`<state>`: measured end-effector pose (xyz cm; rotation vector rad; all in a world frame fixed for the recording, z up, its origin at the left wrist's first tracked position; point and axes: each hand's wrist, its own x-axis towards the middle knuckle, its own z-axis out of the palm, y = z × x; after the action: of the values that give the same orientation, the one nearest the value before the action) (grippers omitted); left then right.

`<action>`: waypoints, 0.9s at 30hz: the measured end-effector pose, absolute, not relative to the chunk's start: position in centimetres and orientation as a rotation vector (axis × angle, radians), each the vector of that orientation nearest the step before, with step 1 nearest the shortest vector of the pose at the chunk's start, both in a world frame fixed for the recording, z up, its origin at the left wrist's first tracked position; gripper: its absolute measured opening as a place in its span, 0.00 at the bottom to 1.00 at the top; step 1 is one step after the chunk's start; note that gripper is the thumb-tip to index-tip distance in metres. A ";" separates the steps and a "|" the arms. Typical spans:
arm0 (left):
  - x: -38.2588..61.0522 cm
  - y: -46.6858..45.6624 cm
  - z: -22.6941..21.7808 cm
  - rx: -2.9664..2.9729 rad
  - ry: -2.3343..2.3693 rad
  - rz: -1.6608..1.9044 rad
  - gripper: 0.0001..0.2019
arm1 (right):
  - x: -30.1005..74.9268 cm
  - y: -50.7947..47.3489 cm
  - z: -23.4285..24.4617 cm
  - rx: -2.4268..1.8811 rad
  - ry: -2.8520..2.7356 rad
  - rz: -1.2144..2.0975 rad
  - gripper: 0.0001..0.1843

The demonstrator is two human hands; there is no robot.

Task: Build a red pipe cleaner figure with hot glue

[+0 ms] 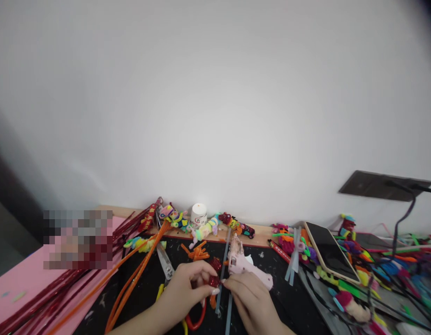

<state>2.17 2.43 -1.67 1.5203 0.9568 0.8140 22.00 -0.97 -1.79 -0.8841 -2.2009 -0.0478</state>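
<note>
Between the thumb and fingers of my left hand [187,289] is a small red glittery piece [214,281], apparently tinsel pipe cleaner. My right hand [252,298] is closed in a pinch close against its right side; what lies in those fingertips is hidden. Just beyond, another red glittery bit [216,264] rests on the black mat [285,307]. A pale pink glue gun [250,269] lies behind my right hand. Clear glue sticks [229,309] run below and between my hands. Scissors [164,263] with yellow and red handles are partly covered by my left hand.
Short orange pipe cleaner pieces [197,251] lie behind my hands. Long orange stems [137,270] and red tinsel stems [62,293] stretch leftward over pink board [16,288]. A paper cup [199,215] stands by the wall. Rightward are a phone [332,251], colourful pipe cleaners and black cables [397,228].
</note>
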 end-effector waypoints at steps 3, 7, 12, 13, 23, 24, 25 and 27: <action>2.2 2.4 -1.8 1.508 0.948 0.825 0.06 | 22.0 -1.0 -1.7 -0.885 -2.207 -0.034 0.14; 2.3 2.4 -1.7 1.522 0.951 0.833 0.06 | 21.9 -1.0 -1.6 -0.893 -2.205 -0.053 0.14; 2.2 2.3 -1.5 1.571 0.979 0.818 0.05 | 21.8 -1.0 -1.6 -0.903 -2.227 -0.067 0.13; 2.2 2.3 -1.4 1.581 0.983 0.812 0.05 | 21.8 -1.0 -1.5 -0.906 -2.232 -0.076 0.13; 2.2 2.3 -1.1 1.652 1.005 0.752 0.06 | 21.2 -1.2 -1.2 -0.899 -2.241 -0.111 0.10; 2.3 2.3 -1.1 1.647 0.998 0.747 0.06 | 21.2 -1.1 -1.4 -0.894 -2.240 -0.114 0.10; 2.3 2.3 -1.2 1.640 0.992 0.745 0.06 | 21.2 -1.1 -1.5 -0.888 -2.240 -0.115 0.10; 2.3 2.3 -1.3 1.636 0.989 0.752 0.07 | 21.3 -1.1 -1.7 -0.880 -2.240 -0.117 0.10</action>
<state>2.27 2.31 -1.27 1.6359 0.9892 0.7517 21.28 -1.11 -1.71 -0.8800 -2.2403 -0.1174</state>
